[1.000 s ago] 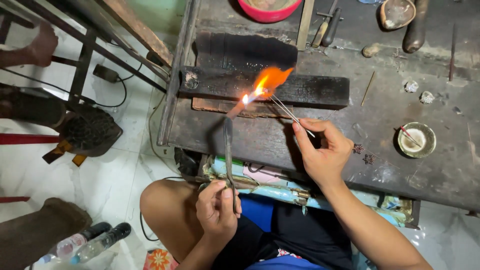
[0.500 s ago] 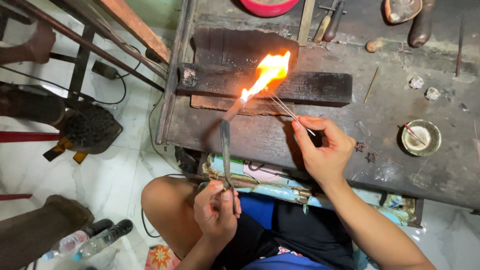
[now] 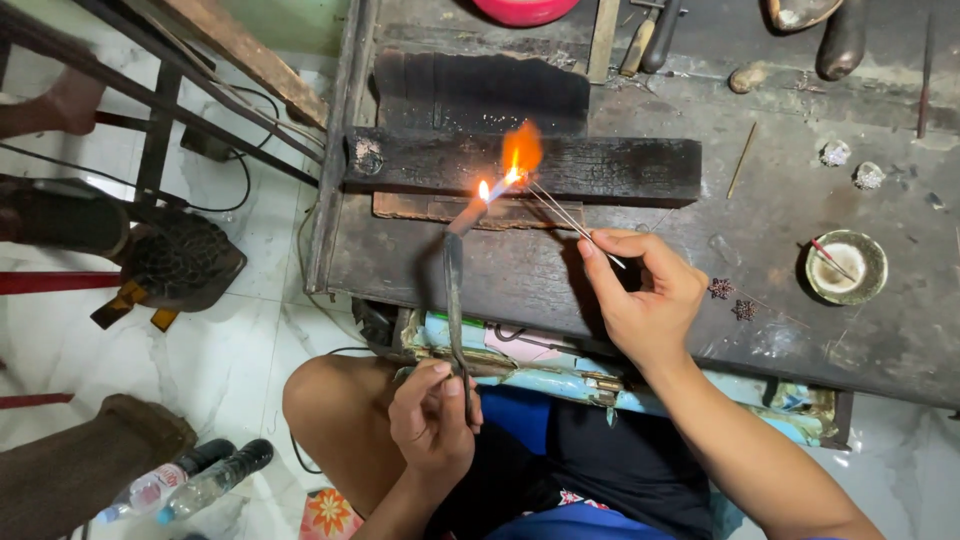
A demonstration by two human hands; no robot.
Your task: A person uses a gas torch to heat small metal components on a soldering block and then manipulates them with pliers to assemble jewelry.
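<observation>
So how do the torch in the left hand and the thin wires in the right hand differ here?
The torch is a dark, thick tube, while the wires are pale and hair-thin. The torch rises almost straight up from the left hand; the wires slant up and left from the right hand. The torch throws the flame; the wires' tips sit in it. Both point at the charred wooden block.

Small round dish (image 3: 846,267) with white paste near the right edge of a dark, worn bench (image 3: 760,230), two tiny flower-shaped ornaments (image 3: 721,289) just left of it. Red bowl (image 3: 526,9) at the far edge. Two plastic bottles (image 3: 185,481) lying on white marble floor (image 3: 230,350) at lower left.
</observation>
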